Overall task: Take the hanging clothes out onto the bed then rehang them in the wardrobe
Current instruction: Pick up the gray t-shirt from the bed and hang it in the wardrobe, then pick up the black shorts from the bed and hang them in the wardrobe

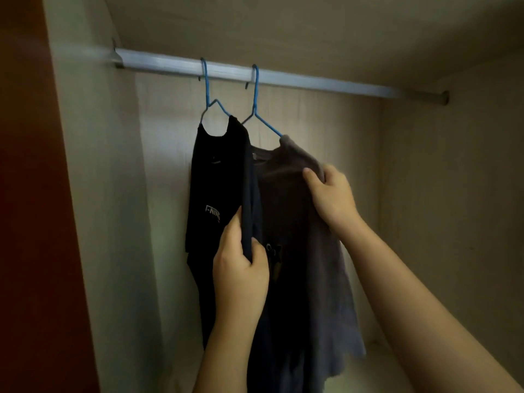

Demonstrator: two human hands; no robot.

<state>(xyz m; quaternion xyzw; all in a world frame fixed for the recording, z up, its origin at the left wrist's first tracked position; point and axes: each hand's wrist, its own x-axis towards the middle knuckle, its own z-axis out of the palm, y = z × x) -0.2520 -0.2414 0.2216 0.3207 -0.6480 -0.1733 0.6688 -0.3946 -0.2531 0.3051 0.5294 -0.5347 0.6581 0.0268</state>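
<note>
Clothes hang on the rail (312,80) of the wardrobe (439,194), which crosses the view from 10 o'clock down to 2 o'clock: a black shirt (209,194) on the left blue hanger (206,89) and, just beside it at its 3 o'clock, a grey shirt (300,222) on the right blue hanger (256,103). The two garments overlap where they meet. The right hand (331,194), at 3 o'clock from the middle of the view, grips the grey shirt's shoulder, thumb on the front and fingers curled behind the cloth, probably to square the shoulder over the hanger's arm or to steady the shirt for lifting. The left hand (241,273), near 6 o'clock, pinches a dark fold between thumb and fingers. That fold seems to be the black shirt's near sleeve or edge, though I cannot tell for sure, and holding it aside would keep the two shirts from tangling. Both hooks sit over the rail, so neither garment is free of it. The grey shirt sits lopsided, its near shoulder low on the wire, and could slide off if tugged downward. No bed is in view, so whether this is taking out or rehanging cannot be told. A red-brown panel (28,194) fills the 9 o'clock edge.
</note>
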